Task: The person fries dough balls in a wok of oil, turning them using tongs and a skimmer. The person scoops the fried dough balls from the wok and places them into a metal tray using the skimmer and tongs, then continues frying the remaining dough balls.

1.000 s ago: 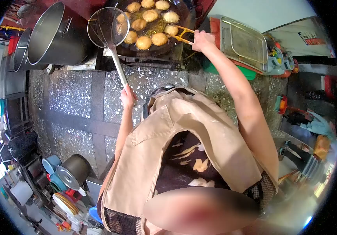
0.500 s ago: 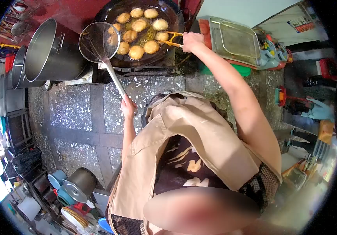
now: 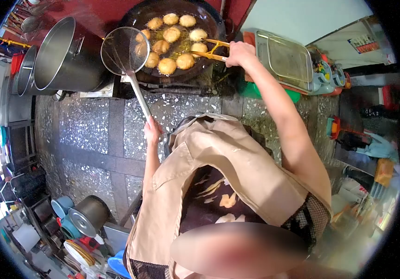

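Several golden round pieces of food (image 3: 171,34) lie in oil in a large dark wok (image 3: 132,16). My left hand (image 3: 152,129) is closed round the handle of a round mesh strainer (image 3: 125,51), whose basket hangs over the wok's left edge and partly covers some pieces. With my right hand (image 3: 241,54) I grip orange-brown tongs (image 3: 216,50) at the wok's right side. The tongs' arms are spread, with their tips beside a paler piece (image 3: 199,48); whether they touch it I cannot tell.
Large metal pots (image 3: 70,56) stand left of the wok. At its right are a lidded glass-like tray (image 3: 289,60) and a green container (image 3: 297,95). Speckled floor (image 3: 84,121) lies below. Pots and basins (image 3: 88,216) stand at the lower left.
The tongs' arms have spread wider around the paler piece at the wok's right side. The whole view has shifted slightly. My left hand still holds the strainer over the left edge.
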Action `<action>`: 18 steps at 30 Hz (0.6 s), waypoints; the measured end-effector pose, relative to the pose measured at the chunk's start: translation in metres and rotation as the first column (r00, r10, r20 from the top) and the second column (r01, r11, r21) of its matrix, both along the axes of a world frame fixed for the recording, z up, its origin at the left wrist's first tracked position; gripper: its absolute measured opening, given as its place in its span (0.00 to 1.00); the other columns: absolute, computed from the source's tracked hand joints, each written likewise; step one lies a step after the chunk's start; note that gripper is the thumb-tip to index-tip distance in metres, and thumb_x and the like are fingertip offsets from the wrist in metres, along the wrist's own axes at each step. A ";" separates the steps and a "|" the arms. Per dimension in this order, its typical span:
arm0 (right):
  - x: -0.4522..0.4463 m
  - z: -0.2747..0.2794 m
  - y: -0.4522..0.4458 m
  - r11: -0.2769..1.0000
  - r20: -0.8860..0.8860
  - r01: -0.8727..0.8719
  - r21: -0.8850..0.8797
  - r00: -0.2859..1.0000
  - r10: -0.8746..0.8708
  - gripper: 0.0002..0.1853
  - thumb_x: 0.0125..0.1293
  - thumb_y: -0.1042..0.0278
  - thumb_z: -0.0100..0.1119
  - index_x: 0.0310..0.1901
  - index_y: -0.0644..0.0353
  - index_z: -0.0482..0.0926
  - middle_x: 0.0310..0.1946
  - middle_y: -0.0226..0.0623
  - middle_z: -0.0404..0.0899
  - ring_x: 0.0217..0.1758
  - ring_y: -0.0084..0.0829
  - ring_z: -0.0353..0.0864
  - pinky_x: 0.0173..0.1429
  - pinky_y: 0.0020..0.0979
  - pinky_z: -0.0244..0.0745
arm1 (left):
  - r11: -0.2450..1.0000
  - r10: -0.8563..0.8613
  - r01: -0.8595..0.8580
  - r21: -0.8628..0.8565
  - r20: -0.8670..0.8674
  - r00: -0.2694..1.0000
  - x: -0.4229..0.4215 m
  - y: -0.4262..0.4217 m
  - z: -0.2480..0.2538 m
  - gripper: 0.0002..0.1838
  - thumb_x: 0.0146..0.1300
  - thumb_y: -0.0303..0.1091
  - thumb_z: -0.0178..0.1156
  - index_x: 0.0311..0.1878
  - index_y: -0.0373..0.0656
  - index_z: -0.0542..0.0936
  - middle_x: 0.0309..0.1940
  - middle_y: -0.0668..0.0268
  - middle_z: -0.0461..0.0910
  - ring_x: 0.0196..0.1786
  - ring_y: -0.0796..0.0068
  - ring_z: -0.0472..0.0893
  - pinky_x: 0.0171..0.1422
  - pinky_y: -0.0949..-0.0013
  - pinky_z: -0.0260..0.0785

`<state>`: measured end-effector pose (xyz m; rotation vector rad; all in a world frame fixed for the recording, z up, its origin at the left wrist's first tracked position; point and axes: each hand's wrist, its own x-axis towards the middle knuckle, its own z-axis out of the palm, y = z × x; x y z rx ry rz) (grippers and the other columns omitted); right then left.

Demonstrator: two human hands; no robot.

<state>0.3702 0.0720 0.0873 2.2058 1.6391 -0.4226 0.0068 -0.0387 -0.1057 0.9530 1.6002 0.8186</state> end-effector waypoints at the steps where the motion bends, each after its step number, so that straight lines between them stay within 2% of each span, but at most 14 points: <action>1: 0.002 0.004 0.001 1.000 0.001 -0.008 0.001 1.000 0.008 0.30 0.43 0.57 0.65 0.50 0.60 0.73 0.45 0.37 0.78 0.49 0.33 0.77 0.48 0.34 0.74 | 1.000 0.008 -0.008 0.001 0.001 1.000 0.000 0.000 0.003 0.25 0.67 0.54 0.39 0.22 0.42 0.66 0.10 0.68 0.66 0.12 0.77 0.68 0.16 0.73 0.60; 3: 0.007 0.008 0.006 0.994 -0.013 0.030 0.109 1.000 -0.029 0.33 0.41 0.55 0.66 0.51 0.61 0.70 0.46 0.40 0.76 0.50 0.35 0.77 0.50 0.34 0.73 | 1.000 -0.009 0.008 -0.023 -0.052 0.999 0.000 -0.001 0.006 0.25 0.67 0.53 0.40 0.22 0.43 0.66 0.11 0.68 0.65 0.12 0.77 0.68 0.15 0.72 0.60; 4: 0.007 0.002 0.012 0.982 -0.014 0.031 0.184 0.999 -0.029 0.35 0.42 0.55 0.65 0.52 0.62 0.68 0.47 0.43 0.74 0.51 0.39 0.76 0.51 0.37 0.72 | 1.000 0.001 -0.003 -0.025 -0.060 0.998 0.000 -0.001 0.006 0.25 0.67 0.54 0.40 0.22 0.43 0.66 0.10 0.68 0.65 0.12 0.77 0.67 0.15 0.73 0.60; 7: 0.008 -0.030 0.044 0.951 0.074 -0.014 0.309 0.997 -0.009 0.33 0.45 0.57 0.63 0.53 0.63 0.65 0.46 0.45 0.72 0.48 0.43 0.76 0.49 0.41 0.70 | 0.999 0.014 -0.015 -0.030 -0.047 0.999 0.001 -0.001 0.007 0.26 0.67 0.55 0.40 0.21 0.43 0.66 0.10 0.69 0.65 0.12 0.77 0.68 0.15 0.72 0.59; 8: 0.006 -0.040 0.055 0.951 0.120 -0.036 0.306 0.993 -0.001 0.35 0.46 0.58 0.62 0.56 0.64 0.63 0.47 0.46 0.71 0.49 0.42 0.75 0.49 0.39 0.69 | 0.999 0.020 -0.022 -0.027 -0.047 0.999 0.000 -0.001 0.008 0.26 0.67 0.55 0.40 0.21 0.43 0.66 0.10 0.69 0.65 0.12 0.77 0.68 0.15 0.72 0.59; 10: 0.003 -0.057 0.076 0.957 0.162 -0.074 0.282 0.986 0.029 0.39 0.47 0.58 0.62 0.60 0.66 0.58 0.49 0.47 0.70 0.49 0.42 0.74 0.49 0.39 0.68 | 0.997 -0.074 0.075 0.003 -0.084 0.994 -0.003 -0.002 0.011 0.27 0.67 0.55 0.39 0.20 0.43 0.66 0.09 0.68 0.65 0.12 0.77 0.68 0.15 0.72 0.59; 12: 0.003 -0.080 0.097 0.960 0.200 -0.089 0.267 0.979 0.035 0.40 0.48 0.57 0.61 0.61 0.67 0.58 0.50 0.47 0.70 0.50 0.41 0.73 0.48 0.40 0.68 | 0.999 -0.043 0.042 -0.013 -0.076 0.996 0.000 -0.005 0.011 0.28 0.67 0.55 0.39 0.19 0.43 0.66 0.09 0.68 0.65 0.12 0.77 0.68 0.15 0.72 0.59; 15: 0.000 -0.097 0.114 0.961 0.191 -0.052 0.272 0.982 -0.001 0.37 0.47 0.58 0.63 0.59 0.63 0.61 0.49 0.45 0.71 0.49 0.39 0.75 0.50 0.38 0.69 | 0.999 -0.008 0.007 -0.037 -0.041 0.999 0.001 -0.011 0.004 0.28 0.67 0.54 0.39 0.18 0.43 0.66 0.09 0.68 0.65 0.13 0.77 0.68 0.17 0.72 0.59; 16: 0.000 -0.100 0.121 0.980 0.180 -0.043 0.194 0.984 0.008 0.39 0.51 0.55 0.60 0.62 0.65 0.57 0.54 0.44 0.68 0.53 0.40 0.73 0.49 0.40 0.68 | 0.999 -0.003 0.000 -0.051 -0.051 0.999 0.001 -0.012 0.000 0.27 0.67 0.54 0.39 0.19 0.43 0.67 0.09 0.69 0.65 0.13 0.78 0.67 0.17 0.72 0.58; 17: 0.000 -0.102 0.124 0.980 0.180 -0.048 0.194 0.984 0.012 0.39 0.51 0.55 0.60 0.62 0.65 0.57 0.54 0.44 0.68 0.53 0.40 0.73 0.49 0.40 0.68 | 0.998 0.002 -0.006 -0.065 -0.059 0.998 -0.001 -0.015 -0.005 0.27 0.67 0.54 0.39 0.20 0.43 0.67 0.09 0.70 0.64 0.13 0.78 0.67 0.17 0.72 0.58; 18: -0.001 -0.101 0.124 0.978 0.101 -0.003 0.211 0.995 -0.019 0.39 0.50 0.56 0.60 0.61 0.64 0.58 0.53 0.44 0.69 0.54 0.40 0.73 0.51 0.40 0.69 | 0.993 0.057 -0.062 -0.102 -0.049 0.997 0.003 -0.016 -0.001 0.26 0.67 0.53 0.40 0.21 0.43 0.68 0.10 0.71 0.64 0.13 0.79 0.66 0.18 0.72 0.57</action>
